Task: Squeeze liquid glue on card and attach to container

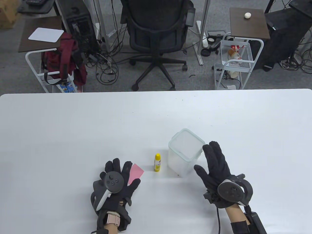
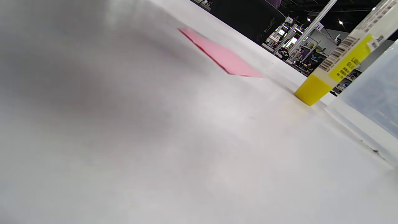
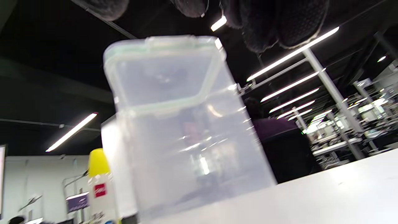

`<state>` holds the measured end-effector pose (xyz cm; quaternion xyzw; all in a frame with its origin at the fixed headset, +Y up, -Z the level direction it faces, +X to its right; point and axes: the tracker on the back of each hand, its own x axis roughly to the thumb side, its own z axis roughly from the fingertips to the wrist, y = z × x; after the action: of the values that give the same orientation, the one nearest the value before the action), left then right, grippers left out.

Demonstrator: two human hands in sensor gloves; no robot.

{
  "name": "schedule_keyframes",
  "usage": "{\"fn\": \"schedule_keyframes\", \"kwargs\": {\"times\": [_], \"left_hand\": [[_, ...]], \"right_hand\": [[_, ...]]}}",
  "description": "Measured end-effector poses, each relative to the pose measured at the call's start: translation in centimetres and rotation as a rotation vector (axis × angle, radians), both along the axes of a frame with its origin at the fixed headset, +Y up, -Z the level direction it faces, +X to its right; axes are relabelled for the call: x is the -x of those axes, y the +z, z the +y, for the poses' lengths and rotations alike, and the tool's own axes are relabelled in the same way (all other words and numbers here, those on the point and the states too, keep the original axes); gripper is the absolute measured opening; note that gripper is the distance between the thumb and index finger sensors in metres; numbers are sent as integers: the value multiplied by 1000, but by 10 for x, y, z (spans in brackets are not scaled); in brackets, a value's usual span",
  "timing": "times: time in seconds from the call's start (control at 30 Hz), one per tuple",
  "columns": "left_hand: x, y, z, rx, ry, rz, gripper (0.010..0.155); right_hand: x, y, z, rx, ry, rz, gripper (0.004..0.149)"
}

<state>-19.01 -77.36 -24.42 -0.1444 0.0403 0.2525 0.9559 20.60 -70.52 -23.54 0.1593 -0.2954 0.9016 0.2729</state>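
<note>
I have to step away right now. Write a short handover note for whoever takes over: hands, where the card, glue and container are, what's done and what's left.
Left hand: open, flat on the table, fingers over the near edge of the pink card; grips nothing.
Right hand: open, fingers straight, just right of the clear container; contact cannot be told.
Glue bottle: upright, yellow cap on, standing between card and container, untouched.
Container: upright, lid on.
Done: nothing visible; no glue seen on the card.
Left: pick up the glue, uncap, squeeze onto the card, press the card onto the container.
</note>
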Motion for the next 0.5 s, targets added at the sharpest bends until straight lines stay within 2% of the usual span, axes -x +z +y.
{"fn": "schedule_keyframes", "kwargs": {"times": [0.07,0.13,0.3,0.5], "left_hand": [[-1,0,-1,6,10,-2,84],[-3,2,-2,14,34,-6,83],[-1,7,-1,-5,48,11,84],[-1,6,6,-63,144,15,86]], "right_hand": [[-13,2,-6,22,-54,-67,52],[-22,1,-17,89,-95,-98,45],[-32,-1,-39,221,-153,-137,42],[-39,1,-42,244,-214,-161,42]]}}
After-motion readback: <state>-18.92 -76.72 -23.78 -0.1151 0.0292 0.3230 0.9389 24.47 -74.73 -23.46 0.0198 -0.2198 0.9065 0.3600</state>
